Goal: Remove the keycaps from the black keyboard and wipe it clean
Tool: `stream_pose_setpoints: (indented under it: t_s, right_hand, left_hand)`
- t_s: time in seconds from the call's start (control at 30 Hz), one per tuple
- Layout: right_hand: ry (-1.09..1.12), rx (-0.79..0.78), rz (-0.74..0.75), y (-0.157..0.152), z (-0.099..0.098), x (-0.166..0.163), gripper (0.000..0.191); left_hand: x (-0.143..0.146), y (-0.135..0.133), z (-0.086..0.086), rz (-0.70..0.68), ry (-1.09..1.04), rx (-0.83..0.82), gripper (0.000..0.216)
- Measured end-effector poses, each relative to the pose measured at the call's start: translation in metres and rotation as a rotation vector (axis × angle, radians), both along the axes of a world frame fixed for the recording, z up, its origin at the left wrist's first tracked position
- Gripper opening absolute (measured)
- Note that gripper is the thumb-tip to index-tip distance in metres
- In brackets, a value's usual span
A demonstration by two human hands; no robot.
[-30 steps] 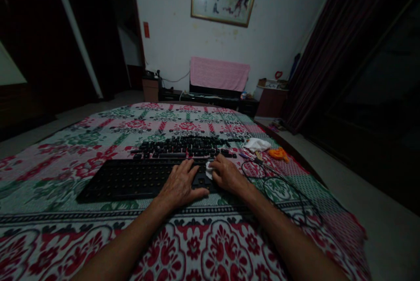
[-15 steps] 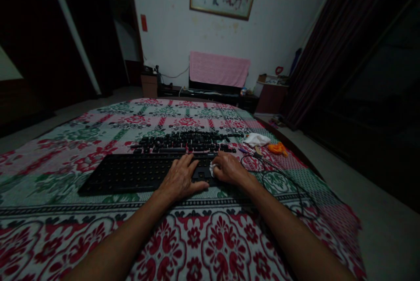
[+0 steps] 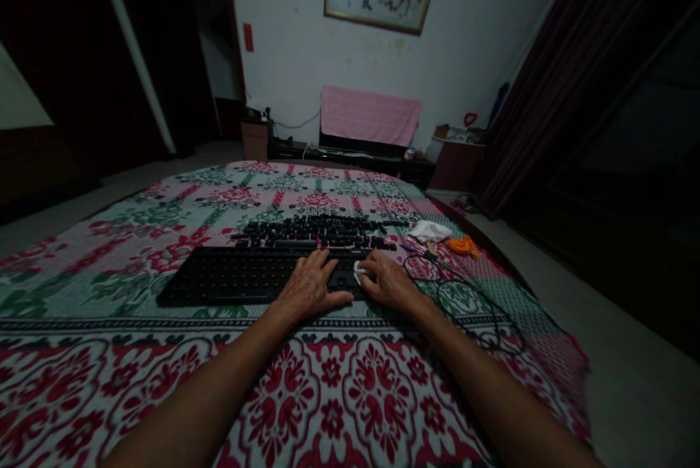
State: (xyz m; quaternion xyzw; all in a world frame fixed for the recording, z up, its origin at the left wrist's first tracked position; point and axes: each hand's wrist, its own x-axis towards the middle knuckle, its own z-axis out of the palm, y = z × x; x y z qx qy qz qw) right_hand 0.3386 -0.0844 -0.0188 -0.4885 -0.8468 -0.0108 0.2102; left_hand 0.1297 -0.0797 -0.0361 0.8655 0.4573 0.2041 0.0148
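Note:
A black keyboard (image 3: 230,277) with its keycaps off lies across the patterned bedspread. My left hand (image 3: 310,284) rests on it right of the middle, fingers apart and thumb stretched to the right. Pinched in my right hand (image 3: 389,283) is a small white tissue (image 3: 358,271), held against the keyboard's right part. My right hand hides the keyboard's right end. Just behind the keyboard, many loose black keycaps (image 3: 311,229) are spread in a long heap.
To the right of the keycaps lie a crumpled white tissue or cloth (image 3: 430,231) and an orange cloth-like item (image 3: 463,246). A black cable (image 3: 481,293) loops over the bedspread (image 3: 328,380) on the right. Beyond the bed stands a low cabinet (image 3: 350,157).
The view has shifted slightly, so the scene sits a little further right. My right hand stays at the keyboard's right part with the tissue; my left hand stays on the keyboard.

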Motion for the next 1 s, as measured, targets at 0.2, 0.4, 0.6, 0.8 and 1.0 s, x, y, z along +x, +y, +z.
stream_pose_setpoints:
  t_s: [0.2,0.4,0.6,0.8,1.0]
  right_hand:
    - [-0.066,0.028,-0.08,-0.013,-0.001,-0.008,0.016]
    - [-0.074,-0.046,-0.058,-0.013,0.0,-0.006,0.015]
    - [-0.092,-0.082,-0.042,-0.016,0.004,-0.004,0.017]
    - [-0.02,-0.086,-0.024,-0.02,0.005,-0.006,0.019]
    - [-0.048,-0.108,-0.059,-0.016,0.004,-0.007,0.018]
  left_hand:
    - [0.001,-0.001,0.0,0.009,-0.008,0.017,0.075]
    - [0.001,-0.001,0.001,0.005,0.017,0.027,0.077]
    - [0.0,-0.002,0.003,0.009,0.021,0.009,0.077]
    - [0.0,0.0,-0.001,0.011,0.017,0.008,0.079]
    - [0.0,0.0,0.0,0.0,0.005,0.011,0.077]
